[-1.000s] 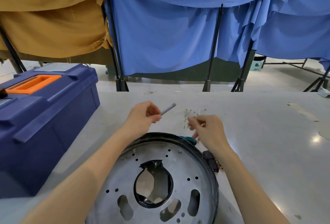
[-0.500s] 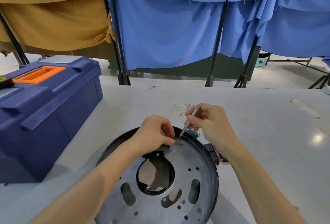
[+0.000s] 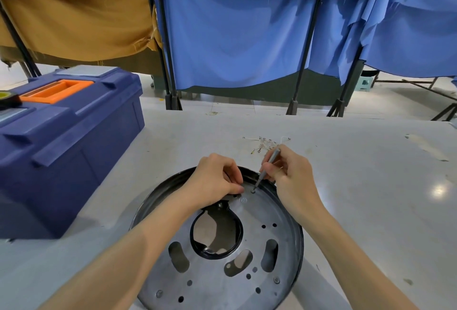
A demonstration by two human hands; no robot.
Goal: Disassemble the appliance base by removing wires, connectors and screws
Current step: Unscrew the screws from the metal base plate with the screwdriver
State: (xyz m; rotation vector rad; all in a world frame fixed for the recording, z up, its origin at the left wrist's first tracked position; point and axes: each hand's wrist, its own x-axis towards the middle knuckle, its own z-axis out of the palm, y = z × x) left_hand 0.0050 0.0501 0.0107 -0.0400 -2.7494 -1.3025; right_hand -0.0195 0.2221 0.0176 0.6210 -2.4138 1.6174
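Right hand (image 3: 291, 176) pinches the screwdriver (image 3: 270, 161) on the base's (image 3: 272, 248) far-rim screw (image 3: 253, 190), curled left hand (image 3: 215, 181) presses beside it; that tilted tip might slip.

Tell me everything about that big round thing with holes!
The appliance base is a round, dull grey metal plate inside a shiny black rim, flat on the table. It has one big middle opening, slots, small holes and screws. The left hand rests on its far part; the right hand holds a thin screwdriver on a screw there.
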